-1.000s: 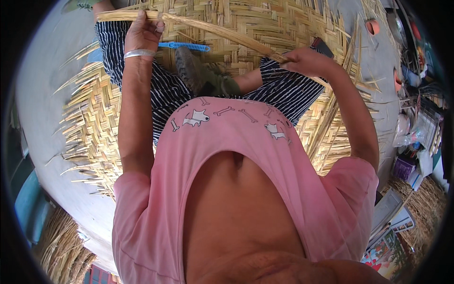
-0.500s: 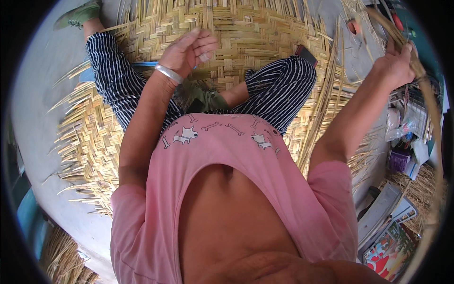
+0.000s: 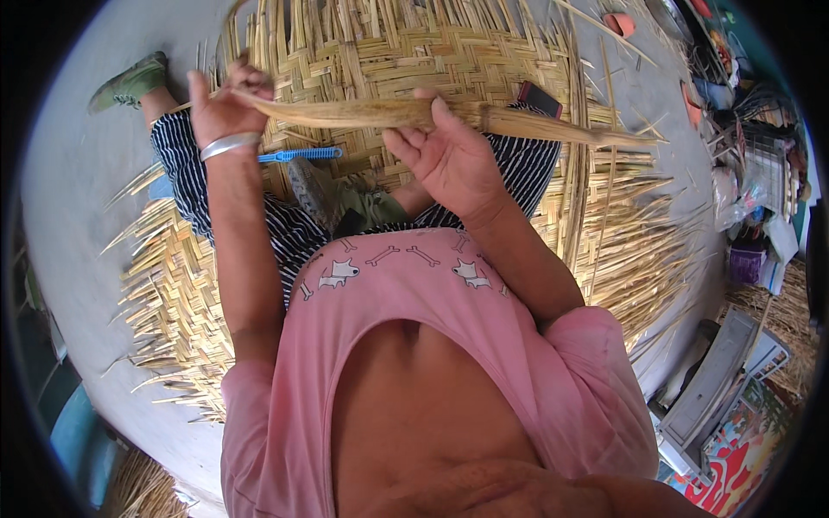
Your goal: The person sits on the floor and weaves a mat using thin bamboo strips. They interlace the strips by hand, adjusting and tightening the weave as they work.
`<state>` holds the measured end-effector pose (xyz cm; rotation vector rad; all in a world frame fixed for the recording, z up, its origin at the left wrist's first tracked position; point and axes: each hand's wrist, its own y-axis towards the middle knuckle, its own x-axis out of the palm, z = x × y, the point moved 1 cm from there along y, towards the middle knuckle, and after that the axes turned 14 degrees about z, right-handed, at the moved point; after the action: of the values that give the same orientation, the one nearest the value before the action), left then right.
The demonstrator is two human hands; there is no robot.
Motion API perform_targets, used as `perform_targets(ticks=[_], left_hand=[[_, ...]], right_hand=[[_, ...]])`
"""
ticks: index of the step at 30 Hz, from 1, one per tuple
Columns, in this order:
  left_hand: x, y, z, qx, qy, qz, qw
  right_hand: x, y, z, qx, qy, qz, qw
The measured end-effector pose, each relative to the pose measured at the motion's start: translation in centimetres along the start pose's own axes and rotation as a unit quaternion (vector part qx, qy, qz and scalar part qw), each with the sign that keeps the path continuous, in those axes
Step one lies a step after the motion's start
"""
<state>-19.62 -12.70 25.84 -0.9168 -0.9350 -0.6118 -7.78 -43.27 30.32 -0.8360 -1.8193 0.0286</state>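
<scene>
A long, pale tan split reed strip [image 3: 341, 113] stretches crosswise in front of me, wide in the middle and narrowing to the right. My left hand [image 3: 226, 108], with a silver bangle on its wrist, grips the strip near its left part, fingers curled. Around the middle of the strip my right hand [image 3: 453, 155] is closed, palm partly up. Beneath both hands lies a large woven reed mat [image 3: 414, 52] with loose, unwoven ends at its borders. A blue-handled tool [image 3: 302, 155] rests on it by my shoe.
My striped-trouser legs are bent on the mat. Near my right knee sits a dark phone-like object with a red edge [image 3: 540, 99]. Long loose strips [image 3: 577, 198] lie on the right. Beyond are an orange pot [image 3: 619, 24], bags [image 3: 734, 194] and a grey box-like item [image 3: 708, 384].
My right hand has come in from the far right, bringing the reed strip across in front of me. My left hand has shifted left and now grips the strip too.
</scene>
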Motion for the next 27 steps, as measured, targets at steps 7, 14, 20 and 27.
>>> perform_targets(ticks=[7, 14, 20, 27], left_hand=[[0.6, -13.3, 15.3, 0.266, -0.053, -0.077, 0.960], [10.7, -27.0, 9.0, 0.811, 0.309, -0.069, 0.493], [5.3, -25.3, 12.9, 0.863, 0.382, 0.100, 0.315], [-14.8, -20.8, 28.7, 0.618, 0.367, 0.347, 0.603]], right_hand=[[-4.8, 2.3, 0.7, 0.025, -0.001, 0.059, 0.998], [-3.9, 4.3, 3.0, 0.119, -0.012, 0.035, 0.992], [-0.6, 4.9, 2.4, 0.070, -0.002, -0.005, 0.998], [-4.9, 6.1, -2.3, -0.038, -0.002, 0.063, 0.997]])
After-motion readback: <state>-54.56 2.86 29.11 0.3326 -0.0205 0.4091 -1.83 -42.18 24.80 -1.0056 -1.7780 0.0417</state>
